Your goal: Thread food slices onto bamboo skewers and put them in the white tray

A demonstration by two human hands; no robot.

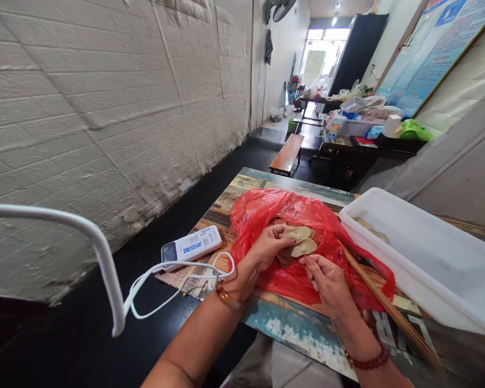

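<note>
My left hand (272,243) pinches several thin, pale yellow round slices (298,234) that look like potato slices. A thin bamboo skewer (305,256) is pinched in my right hand (321,274), its upper end at the lower slice. Most of that skewer is hidden by my fingers and palm. Both hands are over an open red plastic bag (283,207), with more slices partly visible inside it. A bundle of bamboo skewers (382,299) lies slanted beside my right hand, its far end on the bag's edge.
Right of the bag stands a long white plastic tub (424,253) with a few slices (374,229) at its far end. On the left lie a white power bank (192,246) and a looped white cable (157,265). The patterned table (222,207) borders a dark floor, with a wooden bench (288,152) beyond.
</note>
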